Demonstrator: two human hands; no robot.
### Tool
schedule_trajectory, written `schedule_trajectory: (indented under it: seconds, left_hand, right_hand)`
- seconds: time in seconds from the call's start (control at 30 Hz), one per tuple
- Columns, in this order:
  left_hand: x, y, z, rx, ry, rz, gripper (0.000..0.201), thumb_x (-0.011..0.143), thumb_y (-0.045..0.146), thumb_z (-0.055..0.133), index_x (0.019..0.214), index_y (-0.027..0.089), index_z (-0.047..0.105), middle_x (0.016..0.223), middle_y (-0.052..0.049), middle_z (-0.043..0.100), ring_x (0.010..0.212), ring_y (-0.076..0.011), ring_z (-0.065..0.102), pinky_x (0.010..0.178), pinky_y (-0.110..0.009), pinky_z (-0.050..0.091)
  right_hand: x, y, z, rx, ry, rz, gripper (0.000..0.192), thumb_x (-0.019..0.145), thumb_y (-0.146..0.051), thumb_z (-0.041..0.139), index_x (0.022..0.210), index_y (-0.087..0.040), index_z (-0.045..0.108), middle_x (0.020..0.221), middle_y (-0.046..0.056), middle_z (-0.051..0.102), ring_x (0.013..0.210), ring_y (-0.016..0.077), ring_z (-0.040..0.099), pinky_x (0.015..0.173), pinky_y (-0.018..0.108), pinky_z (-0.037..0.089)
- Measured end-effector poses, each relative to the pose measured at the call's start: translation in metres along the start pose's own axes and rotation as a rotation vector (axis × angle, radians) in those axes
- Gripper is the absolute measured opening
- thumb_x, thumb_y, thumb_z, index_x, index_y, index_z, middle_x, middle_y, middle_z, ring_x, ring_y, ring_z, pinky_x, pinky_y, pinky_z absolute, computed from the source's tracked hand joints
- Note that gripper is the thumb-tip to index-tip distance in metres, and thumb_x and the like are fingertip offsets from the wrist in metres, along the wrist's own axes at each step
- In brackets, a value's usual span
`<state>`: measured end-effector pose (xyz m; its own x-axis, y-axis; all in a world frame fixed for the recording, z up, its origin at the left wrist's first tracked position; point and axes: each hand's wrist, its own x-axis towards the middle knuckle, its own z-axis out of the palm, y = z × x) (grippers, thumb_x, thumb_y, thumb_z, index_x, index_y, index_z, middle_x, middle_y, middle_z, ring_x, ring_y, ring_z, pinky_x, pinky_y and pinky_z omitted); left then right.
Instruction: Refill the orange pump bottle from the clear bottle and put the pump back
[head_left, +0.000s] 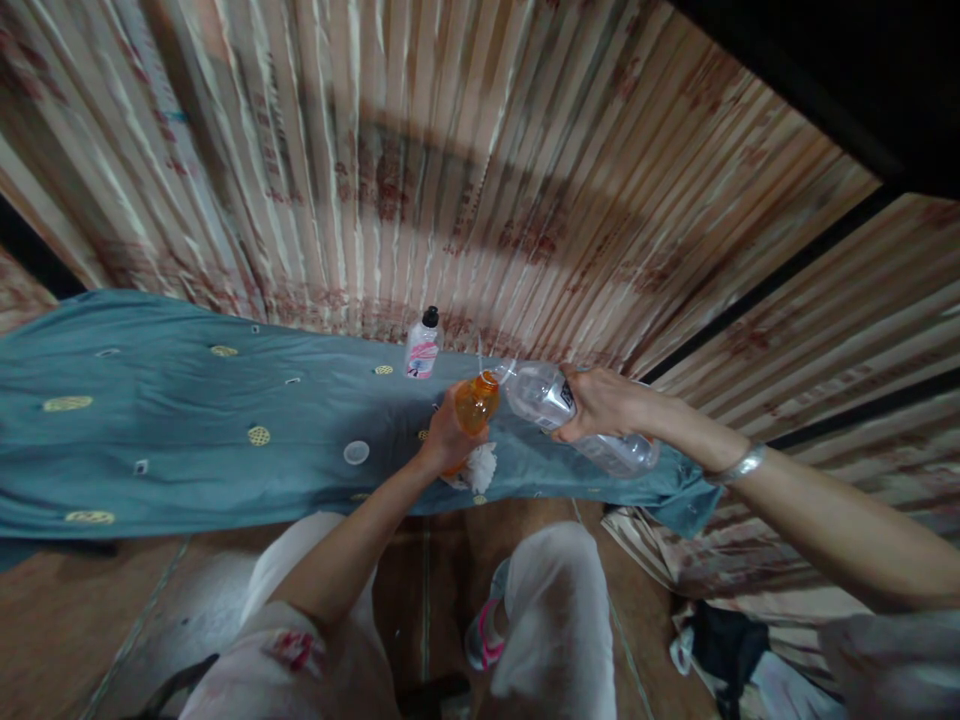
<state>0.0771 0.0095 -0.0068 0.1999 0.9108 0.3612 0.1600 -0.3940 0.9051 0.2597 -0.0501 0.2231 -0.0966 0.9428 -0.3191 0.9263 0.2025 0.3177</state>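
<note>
My left hand (pixel 442 440) grips a small orange bottle (pixel 475 402) and a crumpled white tissue (pixel 478 466) hangs below the fingers. In my right hand (pixel 600 402) lies a clear plastic water bottle (pixel 577 418), tilted on its side with its open neck against the mouth of the orange bottle. Both bottles are just above a table covered with a teal cloth (pixel 165 430). A round white cap (pixel 356 452) lies on the cloth left of my left hand.
A small white bottle with a pink label and black cap (pixel 422 345) stands at the cloth's far edge. A striped patterned curtain (pixel 450 170) hangs behind. My knees in white trousers and a pink shoe (pixel 484 640) are below, over a brown floor.
</note>
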Motion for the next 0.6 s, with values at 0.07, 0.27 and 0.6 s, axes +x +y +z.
schedule_trajectory:
  seconds: [0.07, 0.27, 0.6]
  left_hand:
    - [0.0001, -0.0018, 0.0004, 0.0, 0.009, 0.015, 0.08, 0.067, 0.019, 0.078, 0.137, 0.023, 0.04, 0.126, -0.011, 0.072, 0.107, -0.0287, 0.075, 0.096, -0.047, 0.062]
    - [0.0004, -0.003, 0.0012, 0.009, 0.028, 0.028, 0.08, 0.067, 0.02, 0.078, 0.138, 0.021, 0.042, 0.126, -0.011, 0.071, 0.108, -0.0286, 0.075, 0.097, -0.047, 0.062]
    - [0.0003, -0.0015, 0.0003, 0.031, 0.02, 0.023, 0.08, 0.066, 0.019, 0.078, 0.137, 0.021, 0.041, 0.126, -0.012, 0.071, 0.108, -0.0284, 0.075, 0.097, -0.047, 0.062]
  right_hand:
    - [-0.0002, -0.0004, -0.0004, -0.001, -0.001, 0.0, 0.07, 0.077, -0.053, 0.08, 0.125, -0.006, 0.06, 0.094, 0.016, 0.077, 0.091, 0.0334, 0.076, 0.065, 0.031, 0.044]
    - [-0.0015, -0.0023, -0.0028, -0.003, -0.01, 0.004, 0.066, 0.078, -0.051, 0.08, 0.122, -0.007, 0.061, 0.093, 0.015, 0.077, 0.089, 0.0319, 0.076, 0.063, 0.03, 0.042]
    - [-0.001, -0.0024, -0.0022, -0.011, -0.011, 0.0, 0.071, 0.077, -0.052, 0.08, 0.126, -0.006, 0.059, 0.096, 0.017, 0.077, 0.094, 0.0337, 0.076, 0.065, 0.031, 0.044]
